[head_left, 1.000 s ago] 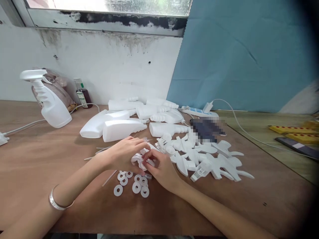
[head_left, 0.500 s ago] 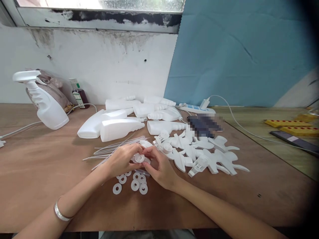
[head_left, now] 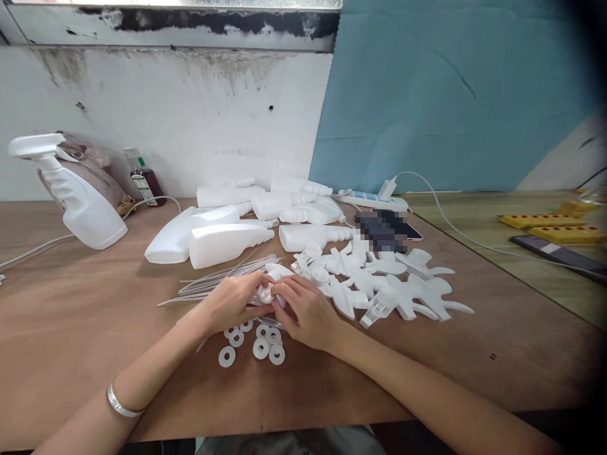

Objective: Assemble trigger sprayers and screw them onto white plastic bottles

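Near the front edge of the table (head_left: 294, 398), the left hand (head_left: 237, 300) clamped its fingers on a white spray head (head_left: 265, 292), seemingly steadying it while the right hand's (head_left: 308, 309) fingers pinched its rim. White washers (head_left: 255, 349) lay nearer that edge, probably for reach.

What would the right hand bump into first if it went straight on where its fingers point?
The right hand would probably meet the white plastic piece first, close at its fingertips, and then the left hand, which holds that piece. Depth between them is hard to judge from this view.
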The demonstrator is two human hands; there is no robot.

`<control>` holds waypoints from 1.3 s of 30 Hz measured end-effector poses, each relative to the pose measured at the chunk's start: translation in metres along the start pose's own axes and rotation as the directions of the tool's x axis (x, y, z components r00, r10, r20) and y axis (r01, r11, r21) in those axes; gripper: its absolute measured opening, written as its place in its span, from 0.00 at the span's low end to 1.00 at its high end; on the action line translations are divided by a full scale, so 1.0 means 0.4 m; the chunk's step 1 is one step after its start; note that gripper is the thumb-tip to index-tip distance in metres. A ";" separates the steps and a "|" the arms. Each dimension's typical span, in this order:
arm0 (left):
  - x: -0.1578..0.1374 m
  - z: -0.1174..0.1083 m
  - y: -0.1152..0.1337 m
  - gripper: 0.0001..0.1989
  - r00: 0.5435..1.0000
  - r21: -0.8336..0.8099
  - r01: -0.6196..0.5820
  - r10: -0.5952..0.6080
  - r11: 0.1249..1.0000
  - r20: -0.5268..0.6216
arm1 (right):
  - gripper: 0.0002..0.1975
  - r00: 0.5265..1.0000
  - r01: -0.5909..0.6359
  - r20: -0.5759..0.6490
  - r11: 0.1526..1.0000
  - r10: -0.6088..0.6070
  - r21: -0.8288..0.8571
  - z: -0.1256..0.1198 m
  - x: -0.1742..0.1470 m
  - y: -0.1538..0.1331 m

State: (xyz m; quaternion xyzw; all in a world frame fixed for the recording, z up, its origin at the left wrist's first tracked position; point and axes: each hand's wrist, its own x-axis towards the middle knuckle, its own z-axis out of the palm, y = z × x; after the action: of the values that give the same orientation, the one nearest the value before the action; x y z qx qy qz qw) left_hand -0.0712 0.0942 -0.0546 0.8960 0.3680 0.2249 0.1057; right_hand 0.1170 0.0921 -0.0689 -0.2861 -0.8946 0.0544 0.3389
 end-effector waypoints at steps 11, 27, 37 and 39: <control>-0.003 0.004 -0.012 0.10 0.990 0.083 -0.127 0.132 0.988 -0.047 | 0.06 1.000 0.007 0.020 0.995 -0.005 -0.099 -0.004 0.001 0.002; -0.002 0.004 -0.012 0.10 0.970 0.062 -0.198 0.204 0.978 -0.129 | 0.06 1.000 0.008 0.031 0.999 -0.007 -0.045 0.001 -0.006 0.007; 0.002 0.003 -0.011 0.09 0.974 0.041 -0.191 0.195 0.981 -0.116 | 0.07 0.998 0.028 0.052 0.991 -0.022 -0.132 0.000 -0.008 0.003; 0.000 0.001 -0.009 0.11 0.979 0.055 -0.173 0.178 0.983 -0.102 | 0.06 0.999 0.043 0.037 0.992 -0.039 -0.121 0.005 -0.010 0.004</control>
State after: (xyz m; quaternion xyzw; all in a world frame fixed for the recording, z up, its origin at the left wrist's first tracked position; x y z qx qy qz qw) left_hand -0.0734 0.0969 -0.0562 0.9139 0.2977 0.2722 0.0454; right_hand 0.1189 0.0916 -0.0734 -0.2869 -0.9077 -0.0024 0.3063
